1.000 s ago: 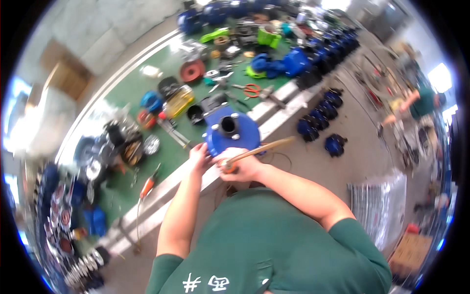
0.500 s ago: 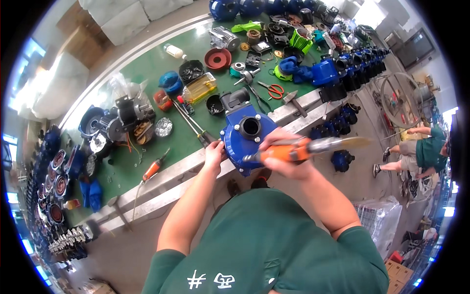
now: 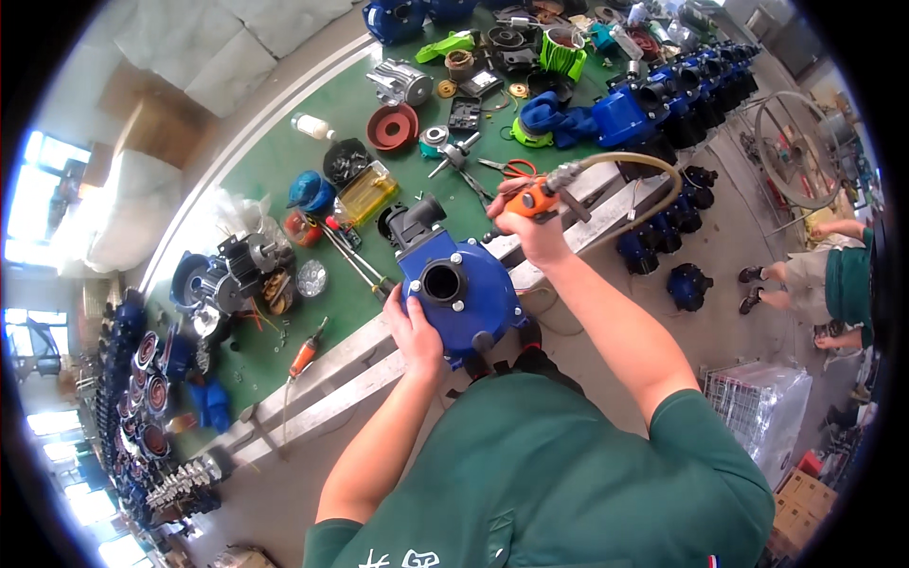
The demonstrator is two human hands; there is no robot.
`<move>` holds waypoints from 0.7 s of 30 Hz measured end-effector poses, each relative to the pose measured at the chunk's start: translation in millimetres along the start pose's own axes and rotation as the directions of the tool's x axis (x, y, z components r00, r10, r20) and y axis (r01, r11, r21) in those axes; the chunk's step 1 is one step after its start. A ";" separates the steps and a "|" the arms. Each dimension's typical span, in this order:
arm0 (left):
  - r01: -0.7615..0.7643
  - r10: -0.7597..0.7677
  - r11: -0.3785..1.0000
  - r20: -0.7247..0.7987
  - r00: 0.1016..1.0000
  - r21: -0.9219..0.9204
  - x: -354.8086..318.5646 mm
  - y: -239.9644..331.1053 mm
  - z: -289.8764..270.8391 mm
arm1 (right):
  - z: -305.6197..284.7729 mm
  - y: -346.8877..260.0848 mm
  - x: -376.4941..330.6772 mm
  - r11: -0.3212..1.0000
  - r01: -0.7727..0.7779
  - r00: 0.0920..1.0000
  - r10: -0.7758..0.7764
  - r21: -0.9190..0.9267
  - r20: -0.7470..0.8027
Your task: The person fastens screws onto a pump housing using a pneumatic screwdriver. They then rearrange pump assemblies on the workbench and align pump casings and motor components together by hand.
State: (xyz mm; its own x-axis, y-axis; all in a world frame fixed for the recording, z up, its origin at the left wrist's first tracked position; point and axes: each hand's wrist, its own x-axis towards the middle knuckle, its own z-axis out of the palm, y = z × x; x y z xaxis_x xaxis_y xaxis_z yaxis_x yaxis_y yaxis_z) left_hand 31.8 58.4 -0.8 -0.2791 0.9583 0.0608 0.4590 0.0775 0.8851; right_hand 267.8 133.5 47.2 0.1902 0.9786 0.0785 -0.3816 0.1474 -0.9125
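A blue pump casing [image 3: 481, 301], with a round black port and silver bolts, rests at the near edge of the workbench. My left hand [image 3: 414, 333] holds its left side, thumb over the top and fingers along the rim. In my right hand [image 3: 532, 225] is an orange air screwdriver [image 3: 536, 201], gripped round its body. The tool's dark tip is just beyond the casing's upper right edge, above the bench rail. From its rear fitting a yellowish hose [image 3: 668, 185] loops to the right. A black elbow pipe [image 3: 417, 220] sits at the casing's far side.
Red-handled scissors [image 3: 519, 168] lie beyond my right hand, near a hammer. Left of the casing are long screwdrivers [image 3: 358, 254], a yellow clear box [image 3: 367, 194] and another orange power tool [image 3: 303, 357]. Blue pumps [image 3: 630, 114] line the right side; motor parts crowd the left.
My right hand has lifted the air screwdriver off the casing toward the far right side. The casing has come slightly nearer me, and my left hand lies further over its rim. The view has shifted.
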 end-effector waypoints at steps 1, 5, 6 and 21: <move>0.038 -0.038 0.999 -0.010 0.999 -0.035 -0.2 -0.7 0.1 | 2.0 3.9 5.5 1.000 -0.028 0.999 0.028 0.005 0.039; 0.050 -0.051 0.999 -0.048 0.998 -0.013 -2.9 0.4 1.3 | 7.1 29.2 19.4 0.998 -0.026 0.985 0.034 -0.052 0.170; 0.053 -0.053 0.999 -0.057 0.997 -0.002 -2.7 1.8 1.9 | 4.6 32.8 25.4 0.995 -0.046 0.973 0.063 -0.083 0.223; 0.083 -0.080 0.996 -0.076 0.994 0.032 -5.4 10.8 0.4 | 21.7 32.2 51.2 0.964 -0.006 0.702 0.193 -0.265 0.685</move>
State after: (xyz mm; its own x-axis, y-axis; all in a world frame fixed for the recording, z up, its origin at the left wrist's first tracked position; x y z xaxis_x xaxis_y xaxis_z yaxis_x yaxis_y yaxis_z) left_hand 38.6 54.1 8.3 -0.3786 0.9252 0.0250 0.4613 0.1652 0.8717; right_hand 245.6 191.4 30.6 -0.5600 0.8140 0.1544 -0.1290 0.0984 -0.9868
